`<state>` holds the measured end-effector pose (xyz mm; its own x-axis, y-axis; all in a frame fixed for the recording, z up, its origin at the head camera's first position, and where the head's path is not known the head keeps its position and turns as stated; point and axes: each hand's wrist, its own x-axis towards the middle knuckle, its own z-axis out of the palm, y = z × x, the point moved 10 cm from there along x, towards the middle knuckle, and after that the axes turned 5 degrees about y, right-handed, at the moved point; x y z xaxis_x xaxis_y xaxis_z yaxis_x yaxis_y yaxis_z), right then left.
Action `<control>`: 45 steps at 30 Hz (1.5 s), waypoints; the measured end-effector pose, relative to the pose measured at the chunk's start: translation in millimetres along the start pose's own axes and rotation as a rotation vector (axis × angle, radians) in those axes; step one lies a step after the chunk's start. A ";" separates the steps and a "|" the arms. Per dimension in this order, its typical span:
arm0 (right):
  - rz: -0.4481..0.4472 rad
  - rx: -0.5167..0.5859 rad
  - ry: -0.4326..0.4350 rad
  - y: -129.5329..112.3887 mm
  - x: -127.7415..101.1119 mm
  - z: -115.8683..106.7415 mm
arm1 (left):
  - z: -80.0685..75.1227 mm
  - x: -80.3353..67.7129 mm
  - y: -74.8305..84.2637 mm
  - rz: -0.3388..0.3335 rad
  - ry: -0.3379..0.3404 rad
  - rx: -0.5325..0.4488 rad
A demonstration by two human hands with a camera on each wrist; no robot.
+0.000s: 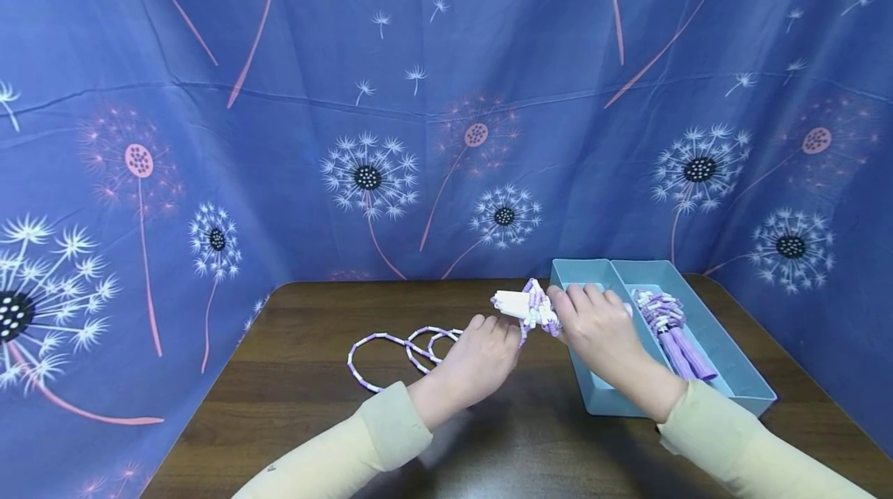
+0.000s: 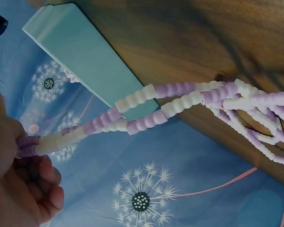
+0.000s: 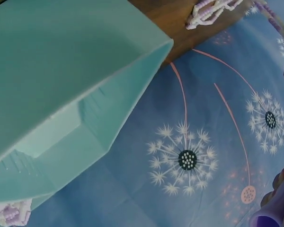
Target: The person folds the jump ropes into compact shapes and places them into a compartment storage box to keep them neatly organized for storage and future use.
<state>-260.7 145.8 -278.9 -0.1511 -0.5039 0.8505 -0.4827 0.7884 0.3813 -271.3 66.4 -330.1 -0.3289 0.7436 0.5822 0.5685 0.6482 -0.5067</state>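
A beaded rope of white and lilac segments lies in loops on the left part of the brown bench, its strands running right and up off the wood. The left hand sits just right of those loops, fingers curled, pinching the strands; the left wrist view shows the beads gathered between thumb and fingers and fanning out toward the bench edge. Both arms wear pale yellow sleeves.

Between the two hands, raised above the bench, is the wound bundle of the same rope, with white handles sticking out to the left. The right hand grips this bundle from the right, fingers curled over it, and hovers over the near left part of the tray.

The teal tray stands on the right side of the bench and has two long compartments side by side. The right compartment holds a second rope, lilac and white, coiled with purple handles pointing toward the person. The left compartment is mostly hidden by the right hand. In the right wrist view the tray's outer wall fills the frame. Blue dandelion cloth hangs behind and at both sides.
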 end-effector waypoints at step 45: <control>-0.105 -0.053 -0.096 -16.4 -24.6 17.9 | -58.7 9.8 -6.3 0.056 0.003 -0.027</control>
<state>-264.5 139.0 -312.6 -0.1856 -0.6142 0.7670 -0.4542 0.7458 0.4873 -233.9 59.9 -283.9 -0.2934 0.7781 0.5554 0.6058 0.6008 -0.5216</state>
